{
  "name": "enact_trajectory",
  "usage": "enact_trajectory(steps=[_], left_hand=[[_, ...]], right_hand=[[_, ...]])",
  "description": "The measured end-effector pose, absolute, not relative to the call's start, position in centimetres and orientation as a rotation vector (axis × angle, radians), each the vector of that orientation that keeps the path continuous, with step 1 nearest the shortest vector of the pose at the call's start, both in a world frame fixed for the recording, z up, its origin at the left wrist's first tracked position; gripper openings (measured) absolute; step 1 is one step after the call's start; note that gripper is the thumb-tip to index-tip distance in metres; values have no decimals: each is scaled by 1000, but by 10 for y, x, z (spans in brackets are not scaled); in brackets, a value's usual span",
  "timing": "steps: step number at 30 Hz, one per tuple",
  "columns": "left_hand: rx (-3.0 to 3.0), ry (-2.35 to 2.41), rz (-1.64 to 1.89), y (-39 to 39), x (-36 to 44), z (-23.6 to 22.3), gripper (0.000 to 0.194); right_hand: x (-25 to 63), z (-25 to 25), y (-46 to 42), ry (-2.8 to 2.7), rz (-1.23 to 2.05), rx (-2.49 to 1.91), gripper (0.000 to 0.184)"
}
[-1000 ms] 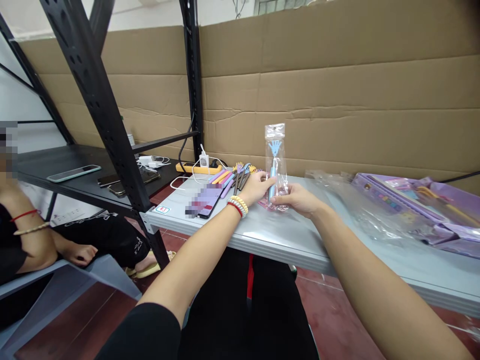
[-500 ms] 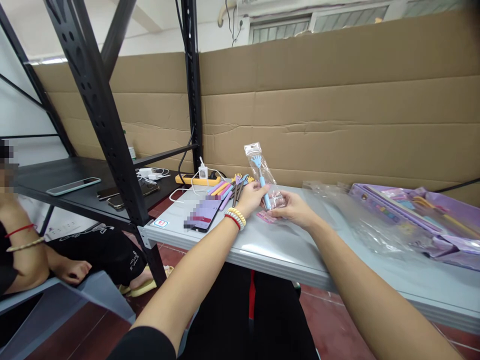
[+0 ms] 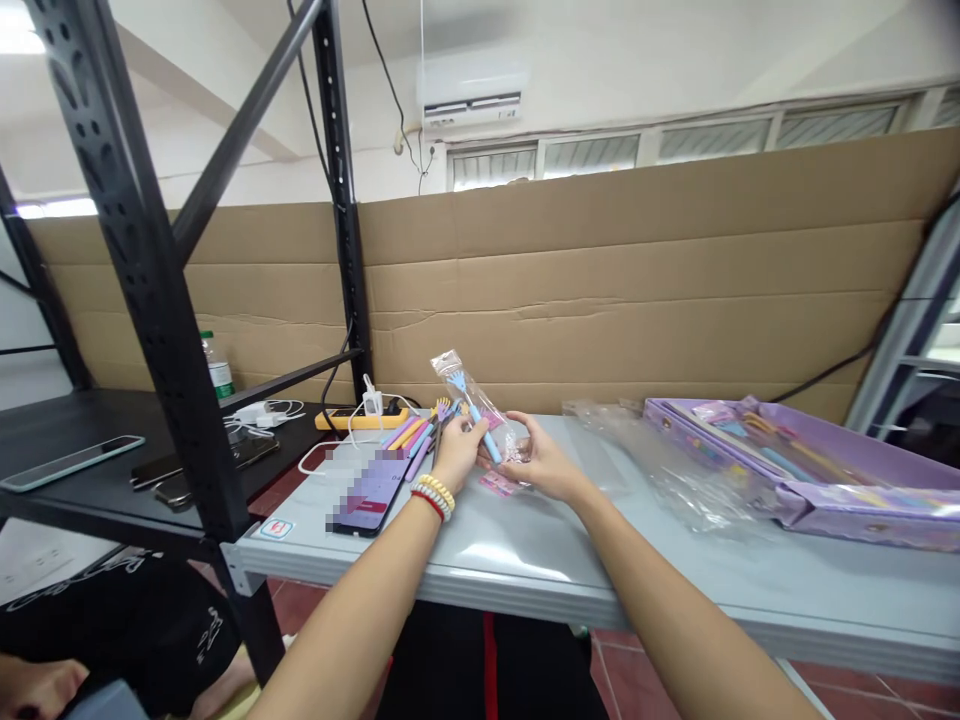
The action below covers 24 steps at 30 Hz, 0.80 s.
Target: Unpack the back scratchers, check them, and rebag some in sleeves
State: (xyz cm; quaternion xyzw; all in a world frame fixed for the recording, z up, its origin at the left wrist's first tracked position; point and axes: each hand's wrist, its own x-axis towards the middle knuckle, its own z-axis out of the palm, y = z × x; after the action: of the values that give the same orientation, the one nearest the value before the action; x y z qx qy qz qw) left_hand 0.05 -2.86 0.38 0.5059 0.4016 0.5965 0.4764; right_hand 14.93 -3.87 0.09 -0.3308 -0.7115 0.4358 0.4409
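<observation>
A slim light-blue stick (image 3: 481, 424) with a small hand-shaped end lies inside a clear plastic bag (image 3: 448, 363), tilted up to the left over the table. My left hand (image 3: 457, 452) is closed on the bagged stick around its middle. My right hand (image 3: 546, 462) is closed on the lower part of the bag, thumb and fingers on its crumpled plastic. Just beneath lies a pink printed piece (image 3: 498, 484). Beyond my left hand is a pile of coloured sticks (image 3: 409, 436), some with similar hand-shaped ends. A phone (image 3: 373, 490) rests left of my left wrist.
Loose clear plastic bags (image 3: 679, 480) and an open purple box (image 3: 844, 512) holding several items lie on the right. A yellow power strip (image 3: 351, 420) with white cables is at the back left. A black shelf post (image 3: 161, 290) rises left; another person's hand (image 3: 41, 685) shows below.
The bagged blue stick has gone from nearly upright to leaning left, lower over the table, still between both hands. My view has tilted up, showing the wall and air conditioner.
</observation>
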Motion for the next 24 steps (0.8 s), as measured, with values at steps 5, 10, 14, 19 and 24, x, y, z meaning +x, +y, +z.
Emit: enact_trajectory(steps=[5,10,14,19,24], left_hand=[[1257,953,1459,-26,0,2,22],[1248,961,1432,-26,-1,3,29],[1253,896,1379,-28,-2,5,26],[1277,917,1336,-29,-1,5,19],[1247,947,1420,-27,-3,5,18]], right_hand=[[148,-1,-37,-1794,1098,-761,89],[151,-4,-35,-1884,841,-820,84],[152,-4,-34,-1928,702,-836,79],[154,-4,-32,-1930,672,-895,78],[162,4,-34,-1884,1105,-808,90]])
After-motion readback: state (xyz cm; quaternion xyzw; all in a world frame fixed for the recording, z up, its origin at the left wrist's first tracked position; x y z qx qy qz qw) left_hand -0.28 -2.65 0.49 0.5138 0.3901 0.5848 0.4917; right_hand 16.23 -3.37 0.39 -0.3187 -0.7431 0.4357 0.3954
